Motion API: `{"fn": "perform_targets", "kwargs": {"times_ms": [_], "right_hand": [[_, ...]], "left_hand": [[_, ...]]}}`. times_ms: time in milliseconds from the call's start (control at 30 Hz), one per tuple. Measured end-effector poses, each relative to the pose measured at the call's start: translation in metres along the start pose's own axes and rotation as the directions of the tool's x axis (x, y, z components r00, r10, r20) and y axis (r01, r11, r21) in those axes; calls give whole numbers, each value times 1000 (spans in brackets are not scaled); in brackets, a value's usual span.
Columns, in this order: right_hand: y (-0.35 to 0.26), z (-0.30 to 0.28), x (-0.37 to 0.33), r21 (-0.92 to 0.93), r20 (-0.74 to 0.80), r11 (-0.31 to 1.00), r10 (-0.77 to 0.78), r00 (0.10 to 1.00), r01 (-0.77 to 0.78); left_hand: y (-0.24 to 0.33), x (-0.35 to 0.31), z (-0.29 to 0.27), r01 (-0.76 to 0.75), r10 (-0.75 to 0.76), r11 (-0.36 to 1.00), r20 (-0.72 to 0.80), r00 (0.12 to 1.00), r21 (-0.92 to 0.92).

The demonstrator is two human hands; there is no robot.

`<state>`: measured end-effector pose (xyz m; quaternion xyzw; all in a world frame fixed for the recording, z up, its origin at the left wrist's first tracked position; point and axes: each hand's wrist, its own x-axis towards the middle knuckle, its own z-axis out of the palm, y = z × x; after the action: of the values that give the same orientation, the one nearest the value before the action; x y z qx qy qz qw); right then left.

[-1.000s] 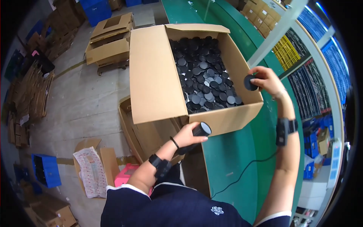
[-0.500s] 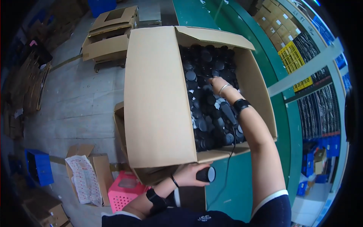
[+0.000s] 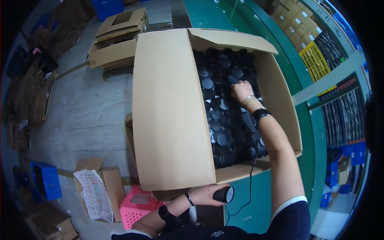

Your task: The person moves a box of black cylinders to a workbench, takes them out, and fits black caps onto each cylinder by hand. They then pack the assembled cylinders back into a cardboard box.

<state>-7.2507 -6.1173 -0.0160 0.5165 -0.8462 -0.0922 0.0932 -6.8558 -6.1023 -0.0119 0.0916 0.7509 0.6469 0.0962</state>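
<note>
A large cardboard carton [image 3: 172, 112] has many black round caps [image 3: 222, 139] inside, some showing smooth grey faces. Inside it, my right hand [image 3: 242, 91] reaches down on the caps with curled fingers; whatever they grip is hidden. Below the carton's near edge, my left hand [image 3: 205, 195] is closed around a black cup-shaped piece [image 3: 225, 195] with a textured side and a smooth grey round end. Beside my right forearm, a dark elongated device [image 3: 247, 121] lies over the caps, and a black cord [image 3: 251, 184] runs from it over the near carton edge.
Green surface [image 3: 240, 212] extends under and beyond the carton. At lower left stand a pink perforated basket [image 3: 134, 212], an open box with printed sheeting [image 3: 94, 196] and a blue bin [image 3: 47, 180]. Another carton [image 3: 116, 52] sits far left. Shelving with a yellow crate [image 3: 315, 60] lines the right.
My right hand has shifted slightly right and nearer within the carton, its fingers more curled. My left hand, still holding the black piece, appears slightly lower and farther right as the whole view has shifted.
</note>
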Motion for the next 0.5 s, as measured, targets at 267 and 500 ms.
{"fn": "perform_targets", "kwargs": {"times_ms": [267, 500], "right_hand": [[40, -101, -184, 958, 286, -115, 366, 885, -262], [-18, -130, -509, 789, 615, -444, 551, 564, -426]], "left_hand": [[-6, 2, -1, -29, 34, 992, -47, 998, 120], [6, 14, 16, -70, 67, 997, -86, 994, -36]]}}
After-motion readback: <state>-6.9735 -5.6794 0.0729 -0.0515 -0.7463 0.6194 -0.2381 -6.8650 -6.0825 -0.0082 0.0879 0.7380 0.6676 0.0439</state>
